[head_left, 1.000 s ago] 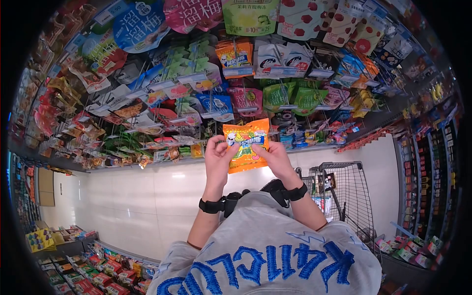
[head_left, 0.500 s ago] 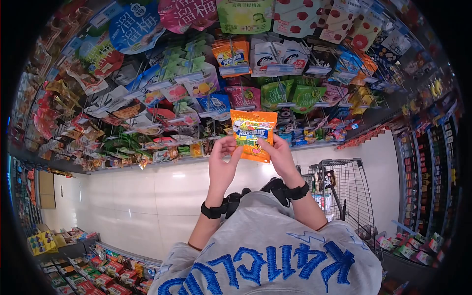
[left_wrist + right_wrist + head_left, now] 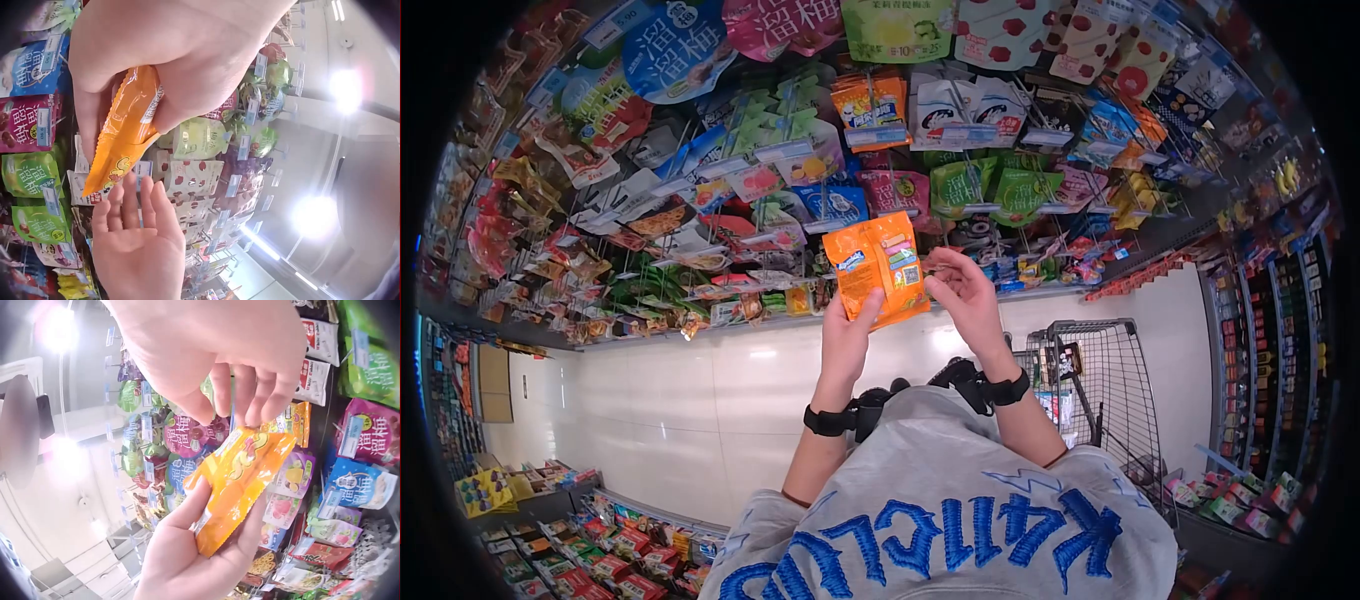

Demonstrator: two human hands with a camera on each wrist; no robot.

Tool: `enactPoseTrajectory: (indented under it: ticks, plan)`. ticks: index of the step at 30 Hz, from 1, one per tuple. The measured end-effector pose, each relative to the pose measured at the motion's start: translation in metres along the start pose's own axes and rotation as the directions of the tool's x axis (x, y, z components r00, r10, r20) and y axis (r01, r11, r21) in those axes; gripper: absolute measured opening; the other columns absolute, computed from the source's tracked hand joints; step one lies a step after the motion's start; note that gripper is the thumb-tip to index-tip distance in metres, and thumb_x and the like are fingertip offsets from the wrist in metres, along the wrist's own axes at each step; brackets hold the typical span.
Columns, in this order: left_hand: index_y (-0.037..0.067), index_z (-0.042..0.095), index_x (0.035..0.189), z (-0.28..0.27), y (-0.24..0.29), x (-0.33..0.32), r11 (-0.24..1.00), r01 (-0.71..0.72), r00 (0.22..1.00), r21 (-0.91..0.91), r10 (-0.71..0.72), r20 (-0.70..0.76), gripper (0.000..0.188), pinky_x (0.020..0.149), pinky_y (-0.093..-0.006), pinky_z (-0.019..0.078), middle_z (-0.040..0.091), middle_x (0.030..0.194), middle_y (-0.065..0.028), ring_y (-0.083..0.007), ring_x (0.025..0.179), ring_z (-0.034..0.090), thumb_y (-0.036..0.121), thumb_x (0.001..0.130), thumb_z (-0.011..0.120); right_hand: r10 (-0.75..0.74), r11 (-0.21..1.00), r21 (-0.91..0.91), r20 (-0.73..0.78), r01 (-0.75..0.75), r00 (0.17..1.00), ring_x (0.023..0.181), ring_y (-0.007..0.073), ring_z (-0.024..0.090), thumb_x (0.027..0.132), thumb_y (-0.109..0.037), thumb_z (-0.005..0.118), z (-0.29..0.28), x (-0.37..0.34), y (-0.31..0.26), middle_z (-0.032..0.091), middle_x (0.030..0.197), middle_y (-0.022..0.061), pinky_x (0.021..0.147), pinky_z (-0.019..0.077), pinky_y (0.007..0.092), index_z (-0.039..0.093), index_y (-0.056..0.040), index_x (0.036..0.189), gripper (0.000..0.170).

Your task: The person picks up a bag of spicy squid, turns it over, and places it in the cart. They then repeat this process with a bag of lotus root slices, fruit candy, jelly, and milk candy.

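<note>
An orange candy bag [image 3: 862, 283] is turned with its printed back, barcode and all, toward the head camera. My left hand [image 3: 847, 335] pinches its lower left part, thumb on the back and fingers behind. Just off the bag's right edge, my right hand [image 3: 968, 300] has its fingers loosely bent and holds nothing. The left wrist view shows the bag [image 3: 122, 134] edge-on in the left hand [image 3: 169, 50], the right palm [image 3: 139, 250] turned up below it. In the right wrist view, the right fingertips [image 3: 253, 415] are right at the bag's end.
Racks of hanging snack bags [image 3: 770, 170] with price tags fill the space ahead, including similar orange bags [image 3: 870, 105]. A shopping cart [image 3: 1100, 385] stands at the right on the pale floor [image 3: 680, 410]. More packets [image 3: 620, 550] lie on a display behind at the left.
The bag has turned from its front to its back and shifted left and slightly up. The right hand has let go of it, while the left hand now holds it.
</note>
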State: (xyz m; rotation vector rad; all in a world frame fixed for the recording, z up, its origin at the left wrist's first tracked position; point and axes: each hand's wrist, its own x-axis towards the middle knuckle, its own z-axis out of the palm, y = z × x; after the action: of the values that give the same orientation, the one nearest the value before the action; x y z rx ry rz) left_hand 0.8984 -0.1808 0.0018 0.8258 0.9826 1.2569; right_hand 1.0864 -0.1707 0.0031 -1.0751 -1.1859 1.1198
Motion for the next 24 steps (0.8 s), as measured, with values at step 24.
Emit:
enactPoseTrajectory:
  ticks: [24]
  plan:
    - [0.002, 0.054, 0.118, 0.011, 0.001, -0.008, 0.941, -0.257, 0.947, 0.221, 0.291, -0.138, 0.035, 0.086, -0.0253, 0.0487, 0.063, 0.104, -0.0036, -0.0111, 0.093, 0.061, 0.008, 0.088, 0.071, 0.229, 0.925, 0.318, -0.028, -0.209, 0.973, 0.081, 0.0028, 0.064, 0.093, -0.014, 0.065, 0.007, -0.01, 0.001, 0.07, 0.099, 0.0003, 0.064, 0.0486, 0.0176, 0.063, -0.0036, 0.114, 0.023]
